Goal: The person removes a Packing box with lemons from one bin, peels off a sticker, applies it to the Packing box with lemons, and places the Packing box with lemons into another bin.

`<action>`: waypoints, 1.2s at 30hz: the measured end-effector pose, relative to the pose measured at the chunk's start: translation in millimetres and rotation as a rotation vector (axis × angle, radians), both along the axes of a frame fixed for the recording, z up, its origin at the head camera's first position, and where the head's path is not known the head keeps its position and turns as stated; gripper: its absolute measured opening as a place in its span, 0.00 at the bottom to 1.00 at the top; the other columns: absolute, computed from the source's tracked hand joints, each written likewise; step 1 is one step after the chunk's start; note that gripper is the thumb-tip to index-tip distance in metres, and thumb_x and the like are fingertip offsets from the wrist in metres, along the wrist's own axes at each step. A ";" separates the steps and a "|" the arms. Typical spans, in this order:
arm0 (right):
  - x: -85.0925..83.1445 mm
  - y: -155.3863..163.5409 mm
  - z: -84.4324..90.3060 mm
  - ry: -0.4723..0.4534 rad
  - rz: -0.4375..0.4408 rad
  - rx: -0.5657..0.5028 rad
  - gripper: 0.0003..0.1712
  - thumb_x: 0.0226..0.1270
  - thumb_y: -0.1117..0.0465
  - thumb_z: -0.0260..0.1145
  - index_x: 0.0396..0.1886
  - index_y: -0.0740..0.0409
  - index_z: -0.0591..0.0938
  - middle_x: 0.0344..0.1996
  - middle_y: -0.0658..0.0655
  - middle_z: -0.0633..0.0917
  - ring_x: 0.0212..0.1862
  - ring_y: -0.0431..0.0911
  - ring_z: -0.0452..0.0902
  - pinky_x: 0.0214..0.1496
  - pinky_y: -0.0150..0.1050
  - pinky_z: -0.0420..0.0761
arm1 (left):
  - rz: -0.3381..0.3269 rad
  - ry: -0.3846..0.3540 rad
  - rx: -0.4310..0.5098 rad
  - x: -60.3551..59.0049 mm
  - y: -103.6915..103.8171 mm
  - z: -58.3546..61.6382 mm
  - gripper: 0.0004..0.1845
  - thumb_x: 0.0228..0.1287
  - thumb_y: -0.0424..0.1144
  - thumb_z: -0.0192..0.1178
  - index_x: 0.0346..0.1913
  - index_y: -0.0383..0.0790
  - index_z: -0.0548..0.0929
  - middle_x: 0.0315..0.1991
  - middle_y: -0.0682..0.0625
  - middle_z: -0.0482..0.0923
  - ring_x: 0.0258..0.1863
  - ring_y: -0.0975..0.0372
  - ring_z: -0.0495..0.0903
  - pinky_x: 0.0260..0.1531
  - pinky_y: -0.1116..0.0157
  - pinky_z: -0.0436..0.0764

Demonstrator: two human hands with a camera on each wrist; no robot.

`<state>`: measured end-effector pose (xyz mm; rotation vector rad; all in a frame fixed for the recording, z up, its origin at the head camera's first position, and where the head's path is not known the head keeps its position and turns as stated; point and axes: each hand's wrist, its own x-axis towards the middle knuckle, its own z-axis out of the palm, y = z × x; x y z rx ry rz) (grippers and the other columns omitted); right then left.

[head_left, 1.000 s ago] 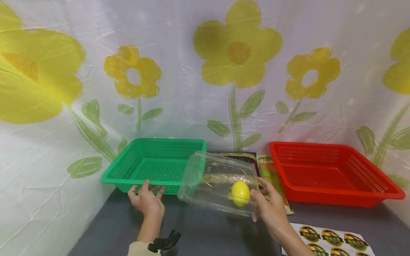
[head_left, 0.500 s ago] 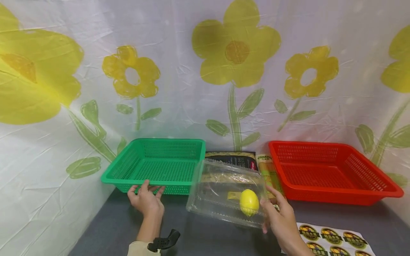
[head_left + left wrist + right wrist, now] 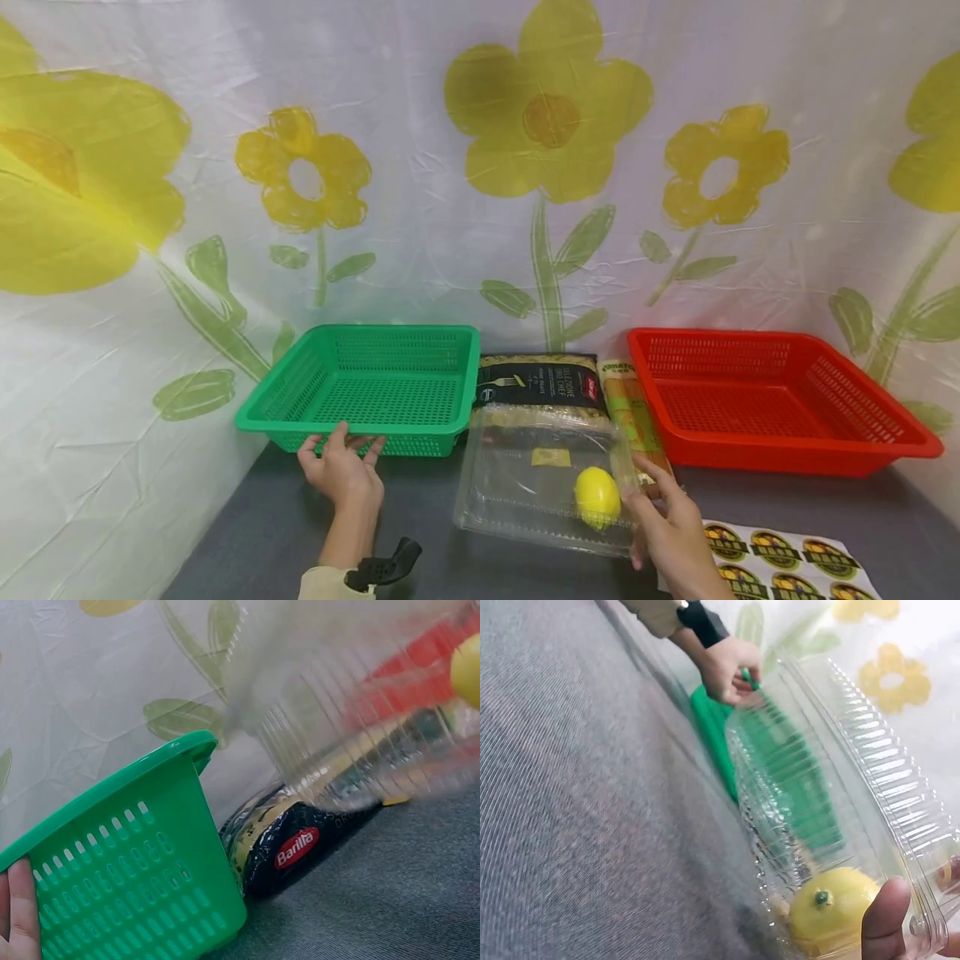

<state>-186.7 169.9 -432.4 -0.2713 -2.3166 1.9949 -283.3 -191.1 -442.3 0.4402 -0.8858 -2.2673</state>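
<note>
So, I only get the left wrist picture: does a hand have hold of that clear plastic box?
Observer: Yes, the right hand grips the clear box by one end.
Visitor: I catch only a bit of yellow; what's that?
Observer: A lemon with a green stem spot, as the right wrist view shows.
Visitor: Anything else near that hand?
Observer: A sheet of round stickers, just right of it in the head view.
</note>
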 end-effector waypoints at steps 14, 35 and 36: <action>3.8 9.1 -12.5 -0.056 0.017 0.088 0.32 0.75 0.57 0.62 0.75 0.49 0.64 0.41 0.61 0.73 0.18 0.50 0.71 0.17 0.48 0.81 | -0.207 -0.112 0.007 14.6 -0.3 -1.1 0.10 0.79 0.45 0.52 0.45 0.44 0.65 0.38 0.47 0.69 0.26 0.58 0.78 0.43 0.56 0.88; -4.1 51.2 8.8 -0.065 0.061 0.334 0.41 0.73 0.41 0.64 0.75 0.56 0.61 0.43 0.58 0.78 0.29 0.46 0.74 0.22 0.38 0.74 | -0.769 -0.317 -0.714 48.5 30.2 -2.4 0.26 0.70 0.46 0.61 0.63 0.33 0.73 0.48 0.39 0.81 0.37 0.52 0.82 0.26 0.53 0.88; -5.3 55.2 8.5 -0.049 0.049 0.379 0.42 0.72 0.40 0.65 0.74 0.57 0.62 0.42 0.57 0.79 0.33 0.46 0.77 0.26 0.38 0.74 | -0.797 -0.313 -0.733 50.0 31.6 -1.7 0.28 0.70 0.47 0.62 0.65 0.34 0.72 0.49 0.39 0.81 0.37 0.53 0.82 0.24 0.55 0.87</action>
